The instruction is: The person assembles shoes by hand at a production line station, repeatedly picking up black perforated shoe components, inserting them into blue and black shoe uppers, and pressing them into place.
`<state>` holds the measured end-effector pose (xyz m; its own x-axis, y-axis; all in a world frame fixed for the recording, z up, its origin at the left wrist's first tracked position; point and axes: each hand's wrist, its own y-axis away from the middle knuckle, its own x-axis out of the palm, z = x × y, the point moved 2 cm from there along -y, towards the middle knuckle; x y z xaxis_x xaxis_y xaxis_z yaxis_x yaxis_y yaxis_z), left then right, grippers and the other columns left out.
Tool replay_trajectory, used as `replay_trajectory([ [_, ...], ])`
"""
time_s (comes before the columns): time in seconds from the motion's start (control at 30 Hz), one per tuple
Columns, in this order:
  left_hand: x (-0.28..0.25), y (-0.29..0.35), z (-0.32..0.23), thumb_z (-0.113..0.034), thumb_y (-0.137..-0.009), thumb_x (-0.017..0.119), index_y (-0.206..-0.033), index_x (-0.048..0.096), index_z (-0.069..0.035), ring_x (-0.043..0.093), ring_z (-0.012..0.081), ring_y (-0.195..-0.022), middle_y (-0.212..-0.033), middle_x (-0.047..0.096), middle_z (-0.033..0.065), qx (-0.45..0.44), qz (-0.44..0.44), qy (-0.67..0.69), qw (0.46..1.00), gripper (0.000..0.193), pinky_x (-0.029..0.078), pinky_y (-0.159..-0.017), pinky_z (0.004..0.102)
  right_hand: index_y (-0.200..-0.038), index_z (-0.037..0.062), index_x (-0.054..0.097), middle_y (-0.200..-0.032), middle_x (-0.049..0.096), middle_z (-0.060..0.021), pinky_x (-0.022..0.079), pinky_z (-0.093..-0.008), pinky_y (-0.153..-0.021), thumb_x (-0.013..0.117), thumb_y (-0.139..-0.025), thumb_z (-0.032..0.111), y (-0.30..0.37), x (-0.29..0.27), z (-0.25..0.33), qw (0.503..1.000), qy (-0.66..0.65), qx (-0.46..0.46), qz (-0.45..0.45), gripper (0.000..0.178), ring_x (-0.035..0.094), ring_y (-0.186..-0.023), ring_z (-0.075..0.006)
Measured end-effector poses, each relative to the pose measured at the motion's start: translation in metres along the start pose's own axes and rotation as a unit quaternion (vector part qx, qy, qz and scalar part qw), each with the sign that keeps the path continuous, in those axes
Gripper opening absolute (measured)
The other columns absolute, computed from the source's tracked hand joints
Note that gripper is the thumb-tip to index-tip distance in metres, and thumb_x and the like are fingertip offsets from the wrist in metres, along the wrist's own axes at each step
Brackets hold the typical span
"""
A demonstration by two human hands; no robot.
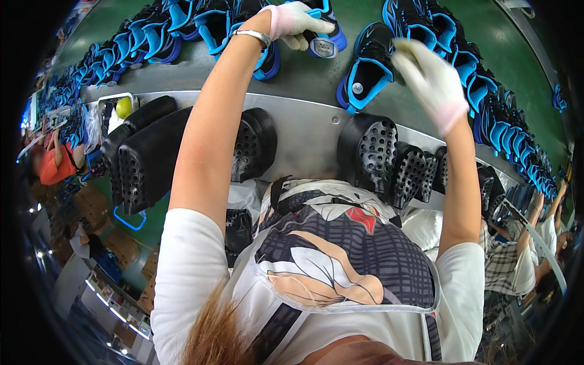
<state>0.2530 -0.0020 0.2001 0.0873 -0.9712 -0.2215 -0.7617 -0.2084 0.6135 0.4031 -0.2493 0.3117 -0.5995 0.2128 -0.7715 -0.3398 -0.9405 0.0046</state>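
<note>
My left hand point(299, 24), in a white glove, is at the far side of the conveyor. Its fingers bend over the collar of a black shoe with blue trim point(331, 38), which bears an oval white label point(323, 48). Part of that grip is hidden. Another black and blue shoe point(266, 66) stands just below my left wrist. On the right, my gloved right hand point(429, 79) is raised with fingers stretched, slightly blurred. It hangs beside a shoe point(368, 68) with a round sticker inside, and nothing shows in its grasp.
Rows of similar shoes point(213, 27) line the green belt point(353, 11) on both sides. Nearer me, black perforated blocks point(371, 152) hang along the metal edge point(304, 121). A tray with a yellow object point(124, 107) sits at left. Other people work at far left and right.
</note>
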Motion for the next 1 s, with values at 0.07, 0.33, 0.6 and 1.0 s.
replay_trajectory([
  [0.07,0.019,0.019,-0.023,-0.043,-0.085,0.071,-0.073,0.061,-0.001,0.045,0.0118,-0.048,-0.059,0.052,0.0065,-0.024,-0.07,-0.048,0.996,0.044,0.037,-0.043,0.0235,-0.113,0.0017,0.063,-0.101,0.068,-0.0179,0.052,-0.0354,-0.08,0.06,-0.09,0.023,0.044,-0.01,-0.021,0.999,0.001,0.039,0.007,0.032,0.067,-0.092,-0.0314],
  [0.33,0.119,0.059,-0.012,-0.024,-0.081,0.07,-0.123,0.056,-0.012,0.058,0.0325,-0.103,-0.12,0.058,0.0103,0.22,-0.327,-0.458,0.797,0.046,0.05,-0.086,0.0412,-0.106,0.0049,0.066,-0.096,0.068,-0.0156,0.052,-0.037,-0.077,0.065,-0.087,0.018,0.194,-0.019,-0.049,0.99,0.007,0.144,0.003,0.023,0.066,-0.087,-0.0326],
  [0.6,0.172,0.025,0.002,-0.02,-0.085,0.066,-0.114,0.062,-0.014,0.059,0.0254,-0.103,-0.111,0.062,0.0034,0.158,-0.124,-0.528,0.825,0.03,0.052,-0.086,0.0376,-0.108,0.0095,0.066,-0.1,0.066,-0.0086,0.052,-0.0363,-0.078,0.071,-0.081,0.027,0.25,-0.011,-0.045,0.992,0.052,0.114,0.016,0.032,0.065,-0.091,-0.0276],
  [1.0,0.184,0.014,-0.016,-0.036,-0.089,0.061,-0.117,0.064,-0.02,0.06,0.0292,-0.102,-0.111,0.062,0.0063,0.14,-0.321,-0.435,0.829,0.033,0.052,-0.082,0.0395,-0.109,0.0065,0.057,-0.109,0.058,-0.012,0.049,-0.041,-0.081,0.08,-0.064,0.037,0.248,0.014,-0.046,0.989,0.126,0.042,0.061,0.059,0.059,-0.096,-0.0306],
])
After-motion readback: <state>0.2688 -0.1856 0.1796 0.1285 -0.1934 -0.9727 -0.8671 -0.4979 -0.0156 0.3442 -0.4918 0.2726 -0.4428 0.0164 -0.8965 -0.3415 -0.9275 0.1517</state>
